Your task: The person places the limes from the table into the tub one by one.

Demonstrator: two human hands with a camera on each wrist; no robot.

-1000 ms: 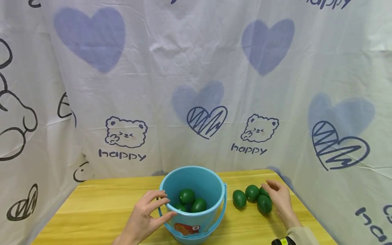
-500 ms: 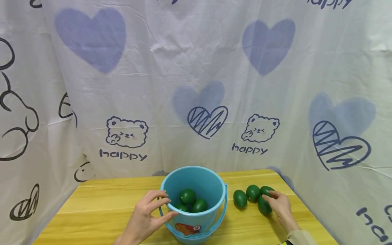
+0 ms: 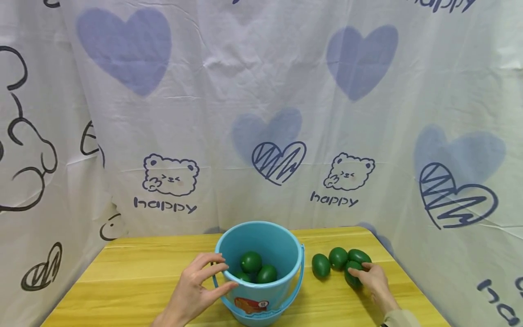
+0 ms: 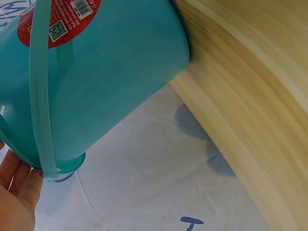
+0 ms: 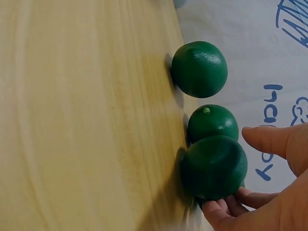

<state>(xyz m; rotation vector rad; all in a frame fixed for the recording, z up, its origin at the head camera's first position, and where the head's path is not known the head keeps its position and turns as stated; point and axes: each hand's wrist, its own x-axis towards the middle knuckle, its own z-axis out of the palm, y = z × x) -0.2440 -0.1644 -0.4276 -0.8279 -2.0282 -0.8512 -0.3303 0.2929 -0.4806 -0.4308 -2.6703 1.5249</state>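
Note:
A light blue bucket (image 3: 261,297) stands on the table with several dark green oval fruits (image 3: 251,262) inside, lime-like or avocado-like. My left hand (image 3: 194,286) is at its left rim, fingertips touching the rim and thumb spread toward the front. In the left wrist view, those fingers (image 4: 20,178) lie by the handle's joint. My right hand (image 3: 375,281) reaches to the nearest green fruit (image 5: 214,167) of a group on the right. Its fingers lie along that fruit's side, partly hidden behind it. The thumb stands apart from it in the right wrist view.
Beside the nearest fruit lie another oval fruit (image 3: 359,256), a middle one (image 3: 338,258) and a left one (image 3: 321,266), close to the bucket. The wooden table (image 3: 151,272) ends at a printed white cloth (image 3: 220,190). The bucket's handle (image 3: 301,277) hangs down its side.
My right hand has come down and toward me, from the far right fruit to the nearest one, uncovering the far one. The left hand keeps its place at the bucket.

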